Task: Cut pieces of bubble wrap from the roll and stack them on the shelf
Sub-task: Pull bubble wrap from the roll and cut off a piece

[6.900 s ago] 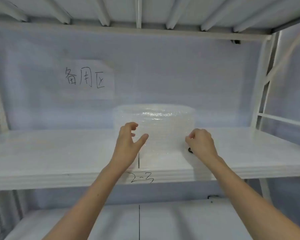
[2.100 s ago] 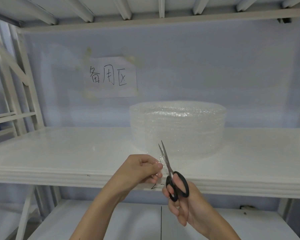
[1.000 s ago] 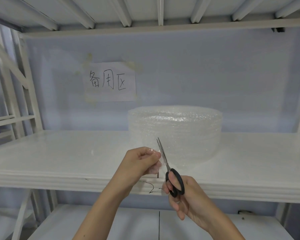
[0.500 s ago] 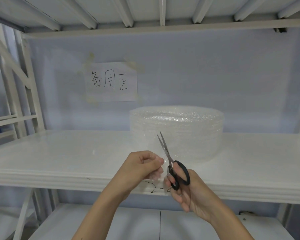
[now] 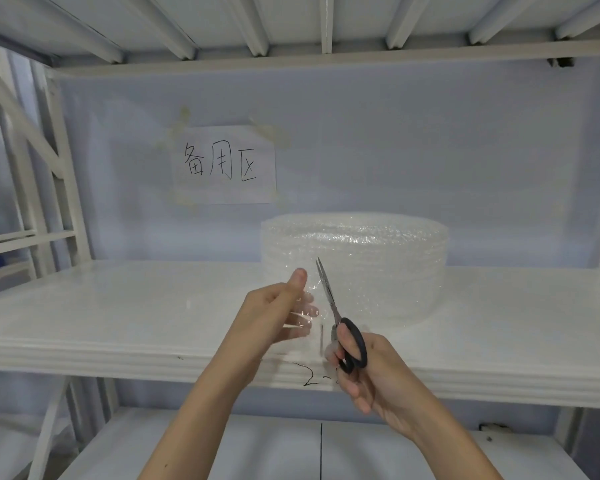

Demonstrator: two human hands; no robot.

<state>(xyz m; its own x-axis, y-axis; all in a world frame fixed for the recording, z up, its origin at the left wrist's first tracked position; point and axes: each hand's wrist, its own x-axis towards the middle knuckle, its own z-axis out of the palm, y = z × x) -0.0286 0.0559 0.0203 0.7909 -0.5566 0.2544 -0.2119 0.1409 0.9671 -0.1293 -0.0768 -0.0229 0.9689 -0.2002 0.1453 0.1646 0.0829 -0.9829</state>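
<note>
Since half a second ago, left hand (image 5: pixel 274 311) has risen, thumb up, pinching a clear bubble wrap flap (image 5: pixel 309 306). Right hand (image 5: pixel 364 372) grips black-handled scissors (image 5: pixel 340 323), blades nearly together, pointing up, slightly left. Bubble wrap roll (image 5: pixel 378 268) lies flat on the shelf (image 5: pixel 118 306), axis vertical.

Two bare arms reach up from the bottom of the view. The left hand (image 5: pixel 274 313) is raised, with its thumb pointing up and its fingers curled to the right, pinching a clear sheet. The right hand (image 5: pixel 368 368) sits lower and just to the right of it. Its fingers are closed through the black handle of the scissors (image 5: pixel 340 323), and the blades point up. The two hands are close together but do not touch.
</note>
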